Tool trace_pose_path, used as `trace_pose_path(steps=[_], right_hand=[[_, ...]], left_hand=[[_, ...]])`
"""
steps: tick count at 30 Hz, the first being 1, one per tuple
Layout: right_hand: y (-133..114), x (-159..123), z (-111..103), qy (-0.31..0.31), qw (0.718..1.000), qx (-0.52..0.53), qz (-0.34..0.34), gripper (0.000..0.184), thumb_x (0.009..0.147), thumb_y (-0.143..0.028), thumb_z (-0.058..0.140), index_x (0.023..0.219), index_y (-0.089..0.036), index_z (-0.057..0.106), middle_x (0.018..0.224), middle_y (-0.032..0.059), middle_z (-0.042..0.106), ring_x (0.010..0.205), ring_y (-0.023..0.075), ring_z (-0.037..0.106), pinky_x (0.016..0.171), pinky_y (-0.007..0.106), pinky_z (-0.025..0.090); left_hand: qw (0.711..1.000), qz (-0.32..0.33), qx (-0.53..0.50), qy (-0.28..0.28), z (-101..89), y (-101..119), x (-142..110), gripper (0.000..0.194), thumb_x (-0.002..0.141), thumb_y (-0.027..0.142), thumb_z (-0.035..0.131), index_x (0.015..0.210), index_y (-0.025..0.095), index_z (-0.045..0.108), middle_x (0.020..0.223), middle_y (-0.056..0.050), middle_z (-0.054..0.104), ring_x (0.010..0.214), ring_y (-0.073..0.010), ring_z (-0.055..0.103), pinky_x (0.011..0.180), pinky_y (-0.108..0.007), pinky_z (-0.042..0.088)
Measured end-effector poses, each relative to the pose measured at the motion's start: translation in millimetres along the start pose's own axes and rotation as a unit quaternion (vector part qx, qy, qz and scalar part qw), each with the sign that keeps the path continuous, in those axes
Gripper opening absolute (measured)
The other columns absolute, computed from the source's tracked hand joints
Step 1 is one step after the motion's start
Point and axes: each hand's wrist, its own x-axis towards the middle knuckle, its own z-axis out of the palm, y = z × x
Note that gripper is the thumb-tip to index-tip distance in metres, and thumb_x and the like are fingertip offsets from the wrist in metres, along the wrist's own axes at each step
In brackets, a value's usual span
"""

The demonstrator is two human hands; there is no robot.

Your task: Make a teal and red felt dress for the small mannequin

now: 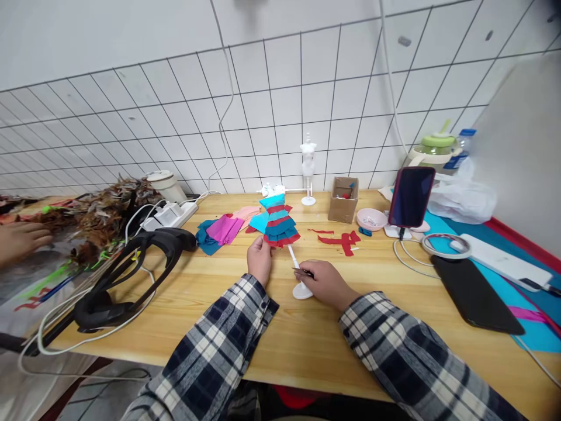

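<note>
A small white doll mannequin lies on the table with its round base (302,292) toward me. It wears a layered paper dress (279,221) in red, light blue and teal. My left hand (259,260) is closed with its fingertips at the dress's lower left hem. My right hand (326,283) rests beside the mannequin's white rod (293,256), closed on a small dark pointed tool (304,272) whose kind is mostly hidden by the fingers. Red paper scraps (339,240) lie to the right of the dress. Teal and magenta crepe paper pieces (223,229) lie to its left.
A second white mannequin (308,164) stands by the wall, near a cardboard box (343,200) and pink bowl (371,218). At right are a propped phone (412,197) and black phone (480,292). A black headset frame (127,275), power strip (170,215) and another person's hand (21,240) are left.
</note>
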Motion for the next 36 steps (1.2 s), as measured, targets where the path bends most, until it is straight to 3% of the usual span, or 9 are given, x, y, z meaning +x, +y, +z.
trace_pose_path(steps=[3,8,12,14,18,22,27,31,36], right_hand=[[-2,-1,-1,0.003,1.0,-0.021,0.011,0.021,0.09,-0.029,0.05,0.075,-0.019,0.06,0.074,0.0009,0.063,0.072,0.0141,0.055,0.062,0.024,0.03],[-2,-3,-4,0.032,0.996,-0.065,0.046,0.019,0.09,-0.028,0.051,0.076,-0.02,0.06,0.078,0.0011,0.065,0.074,0.0145,0.056,0.062,0.024,0.03],[-2,-4,-4,0.063,0.987,-0.129,0.068,0.012,0.087,-0.022,0.052,0.078,-0.02,0.058,0.081,0.0016,0.065,0.076,0.0151,0.056,0.063,0.026,0.029],[-3,-5,-4,0.065,0.984,-0.152,0.072,0.009,0.087,-0.022,0.053,0.079,-0.02,0.058,0.083,0.002,0.065,0.077,0.0156,0.056,0.063,0.026,0.028],[-6,-6,-4,0.058,0.983,-0.161,0.068,0.01,0.087,-0.023,0.053,0.08,-0.021,0.059,0.083,0.0019,0.065,0.078,0.016,0.056,0.063,0.027,0.029],[-6,-6,-4,0.052,0.986,-0.148,0.056,0.007,0.085,-0.021,0.055,0.083,-0.021,0.061,0.085,0.0017,0.065,0.08,0.0162,0.057,0.065,0.027,0.03],[-1,-5,-4,0.054,0.989,-0.124,0.05,0.011,0.088,-0.024,0.052,0.084,-0.021,0.061,0.085,0.0017,0.065,0.08,0.016,0.056,0.065,0.026,0.03],[0,-4,-5,0.053,0.99,-0.123,0.053,0.009,0.086,-0.021,0.053,0.08,-0.02,0.06,0.083,0.0017,0.065,0.078,0.0157,0.055,0.065,0.026,0.029],[1,-3,-6,0.047,0.991,-0.115,0.056,0.011,0.088,-0.022,0.053,0.08,-0.02,0.06,0.082,0.0022,0.065,0.077,0.0158,0.055,0.065,0.026,0.029]], left_hand=[[0.998,-0.039,-0.055,-0.02,-1.0,1,-4,0.03,0.079,0.036,0.064,0.058,0.016,0.053,0.051,0.005,0.047,0.048,-0.0072,0.037,0.049,-0.021,0.028],[0.975,-0.138,-0.154,-0.086,5.7,11,-11,0.023,0.077,0.038,0.064,0.08,0.016,0.063,0.074,-0.004,0.066,0.064,-0.0129,0.059,0.062,-0.026,0.046],[0.911,-0.229,-0.303,-0.159,6.4,22,-15,0.026,0.079,0.037,0.063,0.095,0.017,0.065,0.091,-0.007,0.07,0.086,-0.0187,0.066,0.079,-0.033,0.052],[0.884,-0.241,-0.358,-0.18,6.6,26,-18,0.027,0.079,0.036,0.066,0.099,0.019,0.065,0.094,-0.005,0.07,0.091,-0.0183,0.066,0.082,-0.032,0.052],[0.901,-0.202,-0.337,-0.183,10.3,30,-26,0.023,0.077,0.031,0.072,0.097,0.022,0.064,0.099,-0.002,0.07,0.09,-0.0144,0.066,0.083,-0.029,0.051],[0.915,-0.192,-0.321,-0.153,13.2,31,-29,0.015,0.078,0.021,0.072,0.09,0.022,0.063,0.087,0.001,0.069,0.076,-0.0093,0.064,0.078,-0.025,0.051],[0.883,-0.252,-0.376,-0.127,9.7,31,-25,0.005,0.081,0.022,0.068,0.081,0.021,0.063,0.072,0.003,0.066,0.07,-0.0099,0.062,0.072,-0.025,0.051],[0.854,-0.294,-0.406,-0.14,8.6,35,-24,0.012,0.085,0.03,0.063,0.079,0.02,0.063,0.069,0.001,0.065,0.071,-0.0119,0.063,0.071,-0.027,0.051],[0.859,-0.298,-0.389,-0.149,10.3,35,-26,0.003,0.082,0.016,0.062,0.081,0.019,0.062,0.072,0.0,0.065,0.072,-0.0115,0.063,0.071,-0.026,0.05]])
